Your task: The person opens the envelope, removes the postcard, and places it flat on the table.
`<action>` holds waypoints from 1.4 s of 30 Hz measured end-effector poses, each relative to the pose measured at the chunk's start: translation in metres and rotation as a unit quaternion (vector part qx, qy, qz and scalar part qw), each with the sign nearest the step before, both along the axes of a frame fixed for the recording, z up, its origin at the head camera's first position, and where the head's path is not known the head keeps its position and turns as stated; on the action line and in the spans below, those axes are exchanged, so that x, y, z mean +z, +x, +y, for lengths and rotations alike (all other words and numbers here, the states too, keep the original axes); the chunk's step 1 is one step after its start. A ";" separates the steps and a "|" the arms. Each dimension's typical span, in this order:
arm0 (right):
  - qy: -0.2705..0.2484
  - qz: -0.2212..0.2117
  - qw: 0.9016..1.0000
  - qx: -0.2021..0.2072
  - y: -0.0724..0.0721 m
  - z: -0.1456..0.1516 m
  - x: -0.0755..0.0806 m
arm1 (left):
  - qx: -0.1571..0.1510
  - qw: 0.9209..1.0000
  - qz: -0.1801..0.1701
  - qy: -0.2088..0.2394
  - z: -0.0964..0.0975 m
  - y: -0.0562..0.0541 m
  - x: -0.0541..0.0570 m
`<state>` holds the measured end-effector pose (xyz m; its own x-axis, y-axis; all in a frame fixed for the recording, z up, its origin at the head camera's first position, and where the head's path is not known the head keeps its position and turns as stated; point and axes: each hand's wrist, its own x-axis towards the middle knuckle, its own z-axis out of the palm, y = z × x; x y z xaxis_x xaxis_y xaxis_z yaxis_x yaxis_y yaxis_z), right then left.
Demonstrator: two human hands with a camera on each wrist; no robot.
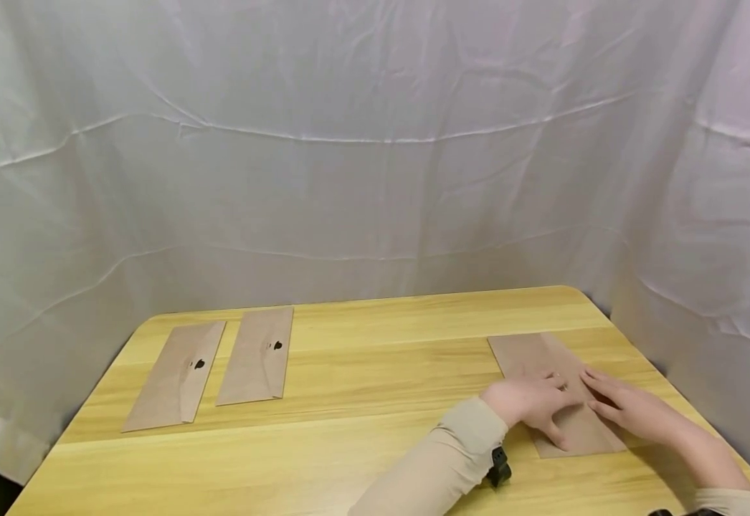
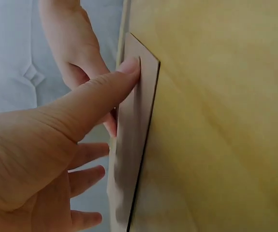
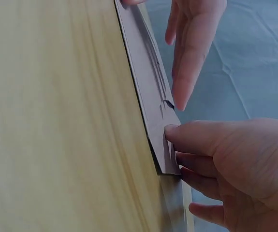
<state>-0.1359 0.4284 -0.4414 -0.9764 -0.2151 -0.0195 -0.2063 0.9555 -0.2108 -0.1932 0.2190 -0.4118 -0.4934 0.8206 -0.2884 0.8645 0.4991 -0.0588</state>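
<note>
A brown paper envelope (image 1: pixel 520 352) lies flat on the right part of the table, with its flap along the right side. My left hand (image 1: pixel 536 405) rests on its middle, thumb and fingers spread apart; the left wrist view shows the thumb (image 2: pixel 107 89) lying on the paper. From the right, my right hand (image 1: pixel 636 407) touches the flap with fairly straight fingers. In the right wrist view its thumb (image 3: pixel 192 134) presses on the envelope (image 3: pixel 141 58) near one end. Both hands cover much of the flap's edge.
Two more brown envelopes, a left one (image 1: pixel 167 380) and one beside it (image 1: pixel 254 369), lie at the table's left, each bearing a small black mark. Pale curtains (image 1: pixel 375 193) surround the wooden table (image 1: pixel 388 387) at the back and sides.
</note>
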 end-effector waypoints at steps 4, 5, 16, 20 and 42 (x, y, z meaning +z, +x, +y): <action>-0.004 -0.003 1.000 -0.002 0.002 -0.002 0.000 | -0.007 1.000 0.005 -0.008 0.005 -0.004 -0.002; -0.004 -0.002 1.000 -0.002 0.002 -0.003 0.001 | -0.013 1.000 0.008 -0.007 0.007 -0.005 -0.002; -0.029 -0.020 0.999 -0.011 0.001 -0.003 0.004 | -0.060 0.998 0.018 -0.008 0.014 -0.016 0.000; -0.026 -0.016 0.999 -0.014 0.002 -0.002 0.003 | -0.061 0.998 0.018 -0.011 0.016 -0.014 0.001; -0.034 -0.011 0.999 -0.011 0.005 -0.010 0.002 | -0.079 0.994 0.023 0.071 0.003 -0.011 -0.006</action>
<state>-0.1310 0.4188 -0.4396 -0.9802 -0.1960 -0.0277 -0.1807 0.9432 -0.2788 -0.2045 0.2222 -0.4176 -0.3662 0.9193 -0.1446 0.9304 0.3643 -0.0399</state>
